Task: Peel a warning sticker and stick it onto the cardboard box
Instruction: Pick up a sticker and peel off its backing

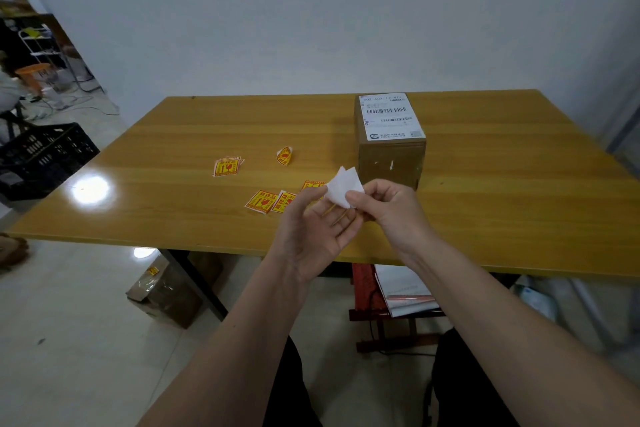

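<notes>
Both my hands are raised over the table's near edge, in front of the cardboard box (pixel 391 159). Between them is a warning sticker (pixel 343 189), seen from its white back. My right hand (pixel 388 208) pinches its lower right corner with thumb and fingers. My left hand (pixel 311 229) is palm up, its fingertips at the sticker's left edge. The box stands upright on the wooden table (pixel 173 149), with a white shipping label (pixel 389 116) on top. Several yellow-and-red warning stickers lie loose on the table: a small stack (pixel 227 166), a curled one (pixel 285 155), and others (pixel 273 201) just left of my hands.
A black plastic crate (pixel 41 159) stands on the floor at the left. Under the table lie a taped cardboard parcel (pixel 166 291) and a red stool (pixel 384 302) with papers on it. The wall is right behind the table's far edge.
</notes>
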Tool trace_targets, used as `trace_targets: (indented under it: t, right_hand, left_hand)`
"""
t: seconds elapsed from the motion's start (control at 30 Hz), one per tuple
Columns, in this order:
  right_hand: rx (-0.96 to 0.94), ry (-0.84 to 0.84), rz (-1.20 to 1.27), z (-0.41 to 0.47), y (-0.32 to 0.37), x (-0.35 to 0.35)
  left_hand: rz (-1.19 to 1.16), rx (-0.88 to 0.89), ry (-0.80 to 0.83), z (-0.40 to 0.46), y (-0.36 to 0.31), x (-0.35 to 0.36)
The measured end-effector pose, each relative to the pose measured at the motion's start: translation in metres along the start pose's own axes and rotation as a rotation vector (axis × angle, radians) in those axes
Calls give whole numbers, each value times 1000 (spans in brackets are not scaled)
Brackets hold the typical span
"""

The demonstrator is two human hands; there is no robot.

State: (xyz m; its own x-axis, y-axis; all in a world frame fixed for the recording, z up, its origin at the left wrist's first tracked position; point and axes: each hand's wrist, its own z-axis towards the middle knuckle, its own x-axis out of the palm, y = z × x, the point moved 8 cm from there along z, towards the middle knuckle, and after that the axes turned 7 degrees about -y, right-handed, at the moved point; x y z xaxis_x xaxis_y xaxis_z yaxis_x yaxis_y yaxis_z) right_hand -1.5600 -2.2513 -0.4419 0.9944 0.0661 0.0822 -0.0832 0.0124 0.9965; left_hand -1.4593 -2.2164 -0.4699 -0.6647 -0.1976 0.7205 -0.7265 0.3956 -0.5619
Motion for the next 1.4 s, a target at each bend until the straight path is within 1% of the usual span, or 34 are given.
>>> trace_targets:
  t: [0.07,0.13,0.2,0.27,0.33,0.63,0.83,1.03,1.4]
  right_hand:
    - [-10,-37,15,2,2,-4]
    - [-23,-74,5,4,3,-10]
    - [-34,-65,-30,3,3,-9]
    - [-37,-55,-37,2,3,-6]
    - [-34,-62,-33,1,4,-6]
    - [-41,-60,-37,0,2,-7]
    - [-50,-38,-39,1,1,-7]
    - [-36,-14,-57,2,-2,-9]
    - [-33,0,-125,6,-2,-17]
  left_hand:
    - [-63,-32,43,-1,1,1]
    - [-41,-24,69,-2,-1,3]
    - [128,53,7,2,-2,-1]
    - [253,137,-103,7,-4,-8]
    - [273,174,-167,8,-4,-12]
    - [380,242,-296,4,-15,-21]
    - [396,236,-335,2,-22,-26]
    - [414,243,-336,1,-24,-29]
    - [578,252,-334,3,-37,-31]
